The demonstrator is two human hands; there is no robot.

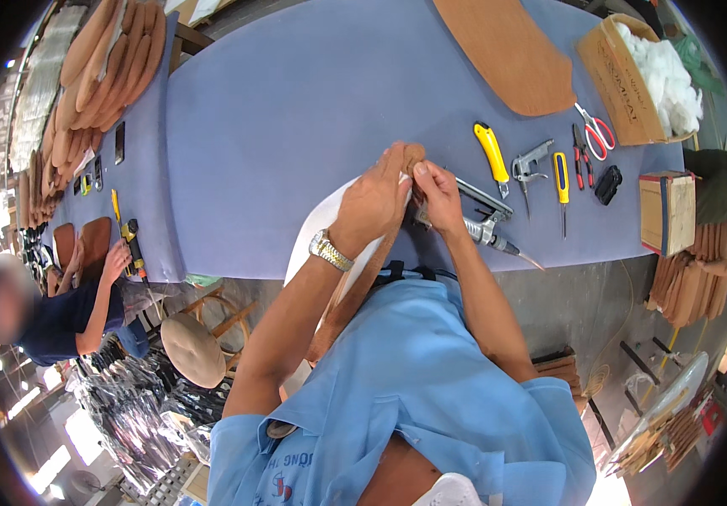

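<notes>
A long curved piece (303, 254), white on one face with a brown covering along its edge, stands tilted at the table's near edge, its far end upward. My left hand (374, 202) is closed over its far part, fingers pressed together along the brown cover. At the tip, my right hand (439, 196) pinches the edge of the brown covering between thumb and fingers. A metal air staple gun (483, 228) lies by my right wrist, partly hidden by the forearm. Right of it are a yellow utility knife (491, 150) and a grey blow gun (534, 160).
The blue-covered table (296, 101) also holds a yellow screwdriver (561, 181), pliers (581, 156), scissors (596, 133), a brown panel (515, 59) and a carton of white stuffing (625, 84). Brown padded pieces (110, 67) are stacked at left, where a co-worker (68, 295) handles brown panels.
</notes>
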